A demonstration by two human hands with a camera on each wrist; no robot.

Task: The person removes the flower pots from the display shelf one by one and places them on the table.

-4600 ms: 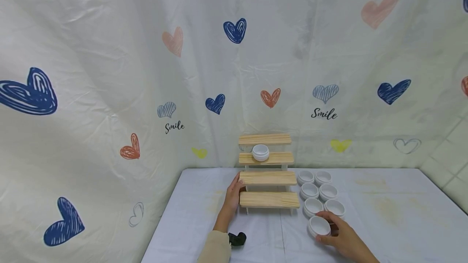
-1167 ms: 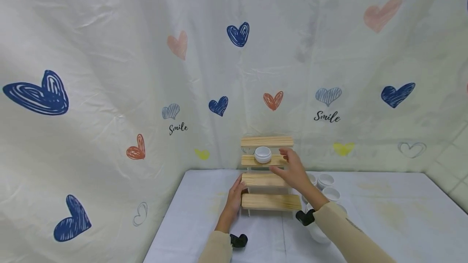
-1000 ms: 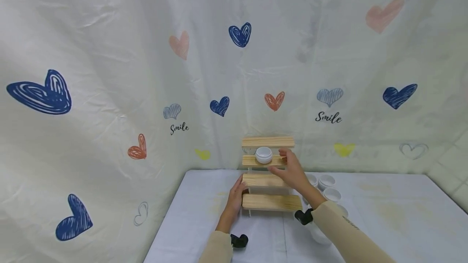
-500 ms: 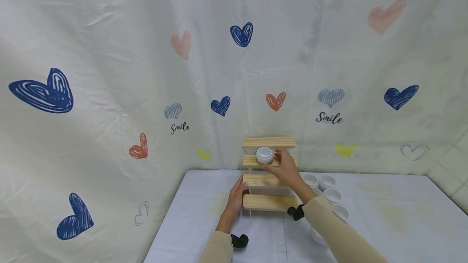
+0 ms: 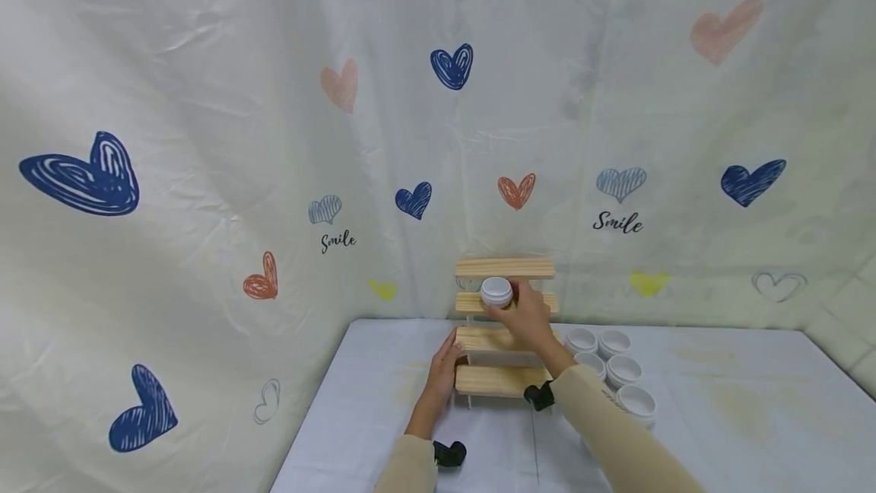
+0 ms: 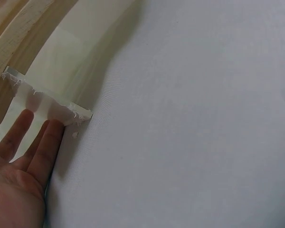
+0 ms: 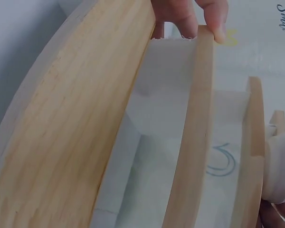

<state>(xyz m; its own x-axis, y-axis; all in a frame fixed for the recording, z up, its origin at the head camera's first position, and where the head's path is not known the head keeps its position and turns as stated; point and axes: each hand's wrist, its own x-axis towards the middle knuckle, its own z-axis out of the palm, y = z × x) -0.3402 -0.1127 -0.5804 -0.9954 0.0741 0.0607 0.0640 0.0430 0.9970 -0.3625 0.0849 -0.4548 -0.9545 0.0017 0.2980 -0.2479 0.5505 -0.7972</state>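
Observation:
A tiered wooden shelf stand [image 5: 505,380] with clear side panels stands on the table. On its third board from the front sits a small white round bowl [image 5: 496,291]. My right hand [image 5: 528,318] has its thumb and fingers around the bowl's right side; the right wrist view shows the same bowl [image 7: 278,171] at its edge, with most of the hand cut off. At the stand's left end, my left hand [image 5: 443,366] holds the second board's end. In the left wrist view, fingers [image 6: 46,152] touch the clear side panel [image 6: 42,99].
Several matching white bowls [image 5: 623,370] stand in two rows right of the stand, partly hidden by my right sleeve [image 5: 609,432]. A curtain printed with hearts [image 5: 671,97] hangs behind the table. White cloth [image 5: 739,417] covers the tabletop.
My right hand has moved from the bowls at the right up to the third board, then left until its fingers close around the bowl there. The left hand stays at the stand.

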